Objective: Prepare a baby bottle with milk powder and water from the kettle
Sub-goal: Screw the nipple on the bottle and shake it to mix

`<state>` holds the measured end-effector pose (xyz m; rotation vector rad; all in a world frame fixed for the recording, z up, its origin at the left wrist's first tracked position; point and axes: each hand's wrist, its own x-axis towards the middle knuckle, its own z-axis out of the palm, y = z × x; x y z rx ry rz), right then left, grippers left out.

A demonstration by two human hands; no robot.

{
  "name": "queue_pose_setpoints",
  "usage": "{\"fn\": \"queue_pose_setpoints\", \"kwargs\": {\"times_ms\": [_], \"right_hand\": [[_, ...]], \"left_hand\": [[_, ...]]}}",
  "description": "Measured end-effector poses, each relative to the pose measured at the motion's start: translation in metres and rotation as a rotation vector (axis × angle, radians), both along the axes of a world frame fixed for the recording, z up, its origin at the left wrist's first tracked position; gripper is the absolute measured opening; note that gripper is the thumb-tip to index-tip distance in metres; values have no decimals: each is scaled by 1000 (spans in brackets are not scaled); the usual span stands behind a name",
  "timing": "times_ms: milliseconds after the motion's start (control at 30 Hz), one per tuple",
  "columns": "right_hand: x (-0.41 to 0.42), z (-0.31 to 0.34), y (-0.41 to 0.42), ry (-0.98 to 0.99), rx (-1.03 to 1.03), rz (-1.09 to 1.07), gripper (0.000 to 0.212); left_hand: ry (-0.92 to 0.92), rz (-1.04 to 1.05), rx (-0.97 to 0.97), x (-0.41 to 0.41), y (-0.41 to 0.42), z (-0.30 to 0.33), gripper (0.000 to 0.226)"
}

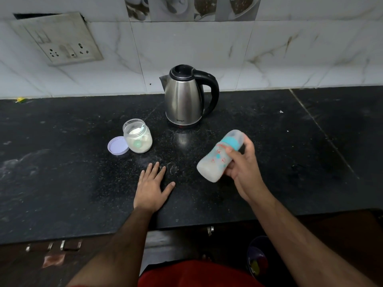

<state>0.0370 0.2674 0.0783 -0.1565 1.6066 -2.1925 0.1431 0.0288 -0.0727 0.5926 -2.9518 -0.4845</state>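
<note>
1. While tilted above the dark surface, baby bottle gripped in right hand, cap end up and away, milky liquid at its lower end, edges blurred.
2. Left hand released, lying flat on the surface, fingers spread.
3. Behind, steel kettle upright; near it, open jar of powder with purple lid touching alongside.

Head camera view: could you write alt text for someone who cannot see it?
A person's right hand grips a tilted, capped clear baby bottle of milky liquid above a black stone counter, while the left hand rests flat on it. Behind stand a steel electric kettle and an open glass jar of white powder, its lilac lid alongside.
</note>
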Motion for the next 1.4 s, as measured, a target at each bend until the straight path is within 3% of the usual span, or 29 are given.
{"fn": "queue_pose_setpoints", "kwargs": {"times_ms": [167,333,533,733,833,1033,1167,1400], "right_hand": [[11,-1,3,68,178,309,66],[0,1,1,44,57,54,64],[5,-4,3,108,210,298,76],[-6,-5,4,144,283,321,53],[-10,-9,4,171,310,342,52],[-15,-25,1,326,456,352,53],[-20,-32,-4,419,565,313,58],[-51,-25,-17,516,652,312,62]], "left_hand": [[-14,2,5,1,-1,1,74],[-15,1,11,0,0,2,74],[7,8,74,-1,0,6,71],[136,106,328,-10,2,26,46],[261,130,515,-17,12,45,29],[265,-21,957,-32,44,79,18],[288,-124,1018,-40,57,83,24],[274,-94,962,-66,53,91,30]]}}
